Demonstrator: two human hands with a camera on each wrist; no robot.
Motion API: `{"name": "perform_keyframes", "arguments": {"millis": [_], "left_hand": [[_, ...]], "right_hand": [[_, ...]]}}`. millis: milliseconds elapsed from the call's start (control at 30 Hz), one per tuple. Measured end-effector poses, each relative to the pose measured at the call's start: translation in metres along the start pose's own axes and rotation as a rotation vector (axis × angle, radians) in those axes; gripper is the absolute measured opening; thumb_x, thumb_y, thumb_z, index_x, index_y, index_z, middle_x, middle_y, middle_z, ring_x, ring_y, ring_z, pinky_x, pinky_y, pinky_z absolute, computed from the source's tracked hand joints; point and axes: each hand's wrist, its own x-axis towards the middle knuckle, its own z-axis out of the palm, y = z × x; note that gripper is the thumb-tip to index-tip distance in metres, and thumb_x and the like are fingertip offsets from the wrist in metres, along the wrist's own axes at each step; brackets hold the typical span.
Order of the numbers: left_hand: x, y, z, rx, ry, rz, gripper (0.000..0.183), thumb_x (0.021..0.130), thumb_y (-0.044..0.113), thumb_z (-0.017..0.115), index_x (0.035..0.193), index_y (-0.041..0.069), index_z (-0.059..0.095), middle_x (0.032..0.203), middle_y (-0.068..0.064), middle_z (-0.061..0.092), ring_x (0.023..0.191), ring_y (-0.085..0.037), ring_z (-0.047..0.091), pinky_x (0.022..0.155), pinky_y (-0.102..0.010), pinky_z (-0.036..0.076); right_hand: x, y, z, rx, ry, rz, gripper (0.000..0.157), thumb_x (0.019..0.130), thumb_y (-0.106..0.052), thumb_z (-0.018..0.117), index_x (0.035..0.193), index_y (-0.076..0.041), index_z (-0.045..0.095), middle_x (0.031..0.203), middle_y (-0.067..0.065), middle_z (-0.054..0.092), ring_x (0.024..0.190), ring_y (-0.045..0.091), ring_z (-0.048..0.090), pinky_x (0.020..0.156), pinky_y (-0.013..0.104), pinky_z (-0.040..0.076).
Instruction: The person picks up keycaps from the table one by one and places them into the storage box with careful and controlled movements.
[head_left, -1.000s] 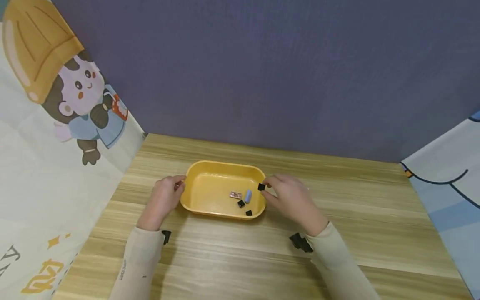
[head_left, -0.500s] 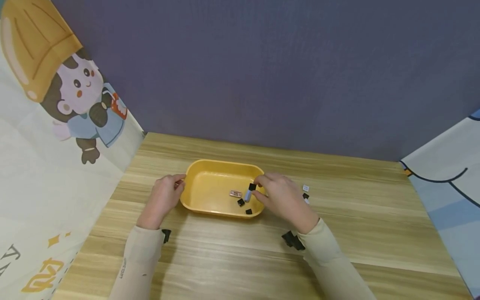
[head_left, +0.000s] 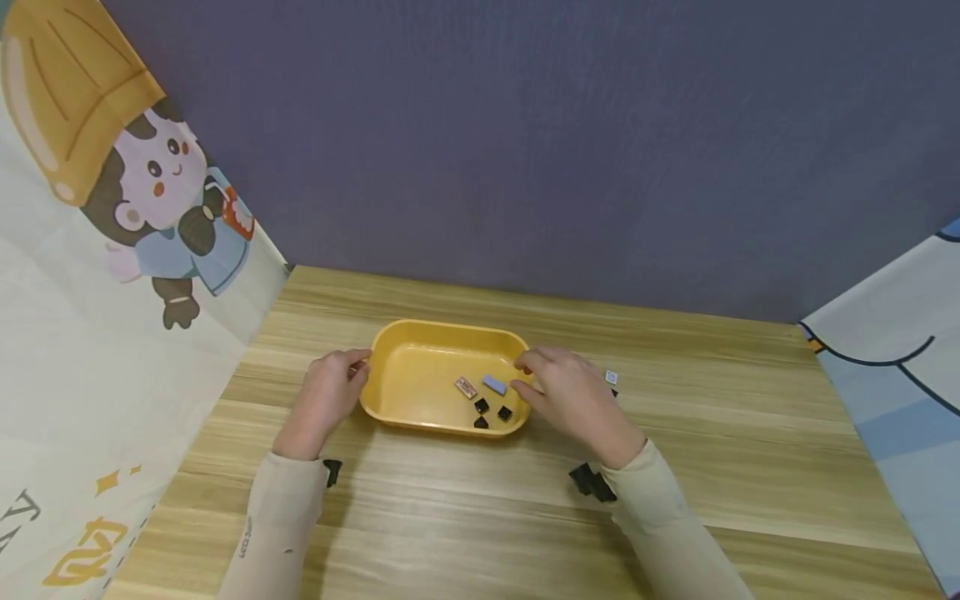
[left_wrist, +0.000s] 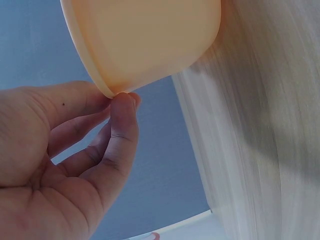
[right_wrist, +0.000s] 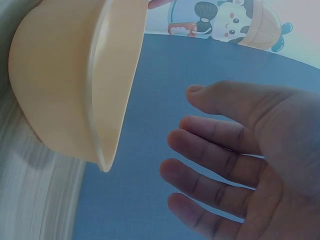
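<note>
A yellow plastic basin (head_left: pixel 420 379) stands on the wooden table. My left hand (head_left: pixel 327 396) pinches its left rim between thumb and fingers; the left wrist view shows the grip on the rim (left_wrist: pixel 102 86) closely. In the basin's right half lie a small pinkish block with dark markings (head_left: pixel 466 387), a lavender-blue block (head_left: pixel 494 384) and three small black pieces (head_left: pixel 482 405). Over the right end of the basin is my right hand (head_left: pixel 573 400), thumb and fingers apart. The right wrist view shows that hand (right_wrist: pixel 240 155) holding nothing, its fingers relaxed.
On the table (head_left: pixel 720 433), just right of my right hand, lies a small white tile (head_left: pixel 611 377). A dark piece (head_left: pixel 615 392) is partly hidden behind the hand. A dark blue upright panel (head_left: pixel 525 150) borders the table's back edge; printed cloth hangs on both sides.
My right hand has carried a black piece over the basin and let go of it. The small pieces inside have shifted and turned. My left hand has stayed on the rim.
</note>
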Motion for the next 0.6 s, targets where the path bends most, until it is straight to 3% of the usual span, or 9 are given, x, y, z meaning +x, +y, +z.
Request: {"name": "perform_keyframes", "arguments": {"millis": [600], "left_hand": [[0.001, 0.000, 0.001, 0.010, -0.002, 0.000, 0.030, 0.098, 0.001, 0.060, 0.125, -0.010, 0.064, 0.102, -0.023, 0.070, 0.089, -0.031, 0.067, 0.067, -0.036, 0.059]], "right_hand": [[-0.025, 0.041, -0.011, -0.010, 0.005, 0.094, 0.024, 0.091, -0.021, 0.076, 0.107, -0.004, 0.071, 0.099, 0.008, 0.070, 0.082, 0.023, 0.067, 0.066, 0.041, 0.056]]}}
